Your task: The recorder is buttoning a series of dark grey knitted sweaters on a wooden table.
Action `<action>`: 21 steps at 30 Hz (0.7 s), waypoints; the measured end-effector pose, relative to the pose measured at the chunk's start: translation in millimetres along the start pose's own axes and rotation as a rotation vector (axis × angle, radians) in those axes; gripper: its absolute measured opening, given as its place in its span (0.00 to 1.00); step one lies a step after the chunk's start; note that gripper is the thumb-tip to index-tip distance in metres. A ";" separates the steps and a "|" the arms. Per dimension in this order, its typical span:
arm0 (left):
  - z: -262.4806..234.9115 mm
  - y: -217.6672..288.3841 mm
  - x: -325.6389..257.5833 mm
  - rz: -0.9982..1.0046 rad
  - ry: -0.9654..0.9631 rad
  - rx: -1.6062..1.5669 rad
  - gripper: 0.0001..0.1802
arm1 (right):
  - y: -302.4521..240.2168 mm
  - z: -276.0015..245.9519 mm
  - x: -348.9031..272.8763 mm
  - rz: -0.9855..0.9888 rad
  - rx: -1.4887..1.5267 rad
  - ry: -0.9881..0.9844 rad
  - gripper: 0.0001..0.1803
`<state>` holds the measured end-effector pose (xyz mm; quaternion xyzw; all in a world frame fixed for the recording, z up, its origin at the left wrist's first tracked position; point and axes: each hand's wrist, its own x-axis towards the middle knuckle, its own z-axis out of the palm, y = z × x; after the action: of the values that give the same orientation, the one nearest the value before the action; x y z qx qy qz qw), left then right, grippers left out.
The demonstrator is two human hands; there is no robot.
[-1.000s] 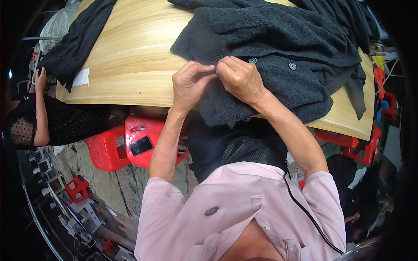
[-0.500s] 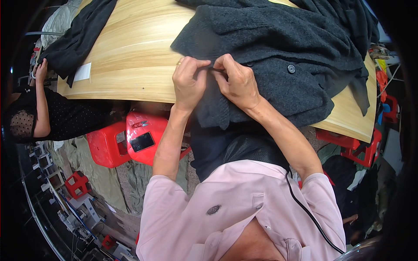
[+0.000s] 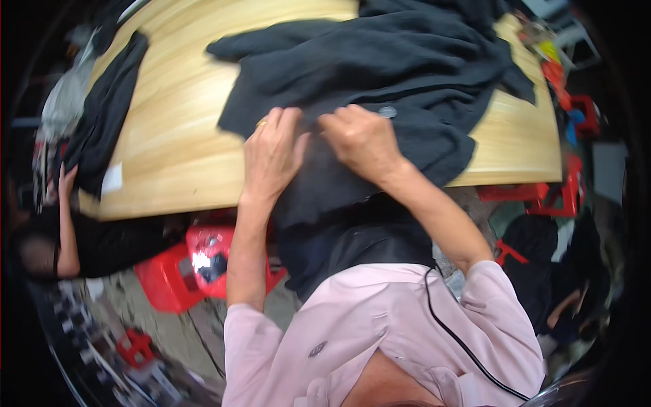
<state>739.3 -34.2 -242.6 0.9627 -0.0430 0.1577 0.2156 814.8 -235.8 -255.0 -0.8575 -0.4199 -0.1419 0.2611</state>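
Observation:
A dark grey knit cardigan (image 3: 305,74) lies spread over the near middle of the wooden table, its front hanging over the edge toward my lap. One round button (image 3: 387,112) shows on it, just beyond my right hand. My left hand (image 3: 274,152) is on the cardigan's near part, fingers curled down into the cloth and thumb toward the right. Close beside it, my right hand (image 3: 363,142) is closed like a fist on the same cloth. Both hands are a little blurred, and the fabric between them is smeared.
At the left, a co-worker's hand (image 3: 66,180) touches another dark garment (image 3: 112,108) by a white paper (image 3: 112,178). Red stools (image 3: 159,278) stand below the table's near edge, with more red stools (image 3: 566,193) at the right. Another person's arm (image 3: 566,308) shows at lower right.
The view has shifted. The cardigan lies flatter and more spread to the left, and my hands have gone from fingertip pinches to curled grips, slightly farther apart.

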 end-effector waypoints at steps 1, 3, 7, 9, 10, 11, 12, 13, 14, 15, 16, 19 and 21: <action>12.8 2.7 7.6 0.051 -0.002 -0.006 0.20 | 0.6 -1.5 -3.9 0.014 0.020 0.074 0.03; 28.2 0.4 5.5 0.069 0.054 -0.018 0.23 | 9.1 10.7 -14.1 0.031 -0.008 0.128 0.09; 21.2 -56.7 -11.6 -0.066 0.008 -0.067 0.21 | -12.5 68.1 -9.6 -0.002 0.006 0.179 0.09; 30.3 -46.7 -3.4 -0.024 0.029 0.132 0.17 | -16.6 82.3 -12.6 -0.015 -0.047 0.195 0.09; 37.3 -49.0 -0.4 0.011 0.025 0.112 0.17 | -17.6 83.9 -11.2 0.052 -0.051 0.269 0.10; 45.5 -52.6 2.6 0.000 0.050 0.080 0.15 | -12.2 85.3 -10.0 0.088 -0.007 0.227 0.11; 55.6 -57.5 5.1 -0.021 0.073 0.043 0.14 | -6.0 82.5 -9.9 0.122 0.039 0.178 0.12; 62.8 -60.2 8.7 0.023 0.091 -0.101 0.12 | -0.8 81.1 -12.6 0.070 0.018 0.226 0.11; 71.8 -61.4 8.1 0.010 0.099 -0.206 0.12 | 3.1 80.0 -15.8 0.087 0.000 0.228 0.11; 67.3 -66.0 -0.9 -0.022 0.112 -0.283 0.13 | -4.4 85.8 -13.5 0.082 0.045 0.218 0.12; 69.8 -74.8 -6.6 -0.033 0.123 -0.326 0.12 | -6.1 85.4 -11.6 0.081 0.078 0.208 0.13; 65.1 -78.2 -12.5 -0.150 0.087 -0.382 0.09 | -6.3 82.4 -13.2 0.083 0.141 0.240 0.10; 65.6 -79.9 -11.8 -0.129 0.068 -0.400 0.09 | -6.8 80.7 -13.7 0.077 0.172 0.248 0.10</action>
<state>759.0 10.1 -334.7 0.8956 -0.0045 0.1641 0.4134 803.0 -195.4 -325.6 -0.8233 -0.3620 -0.2003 0.3886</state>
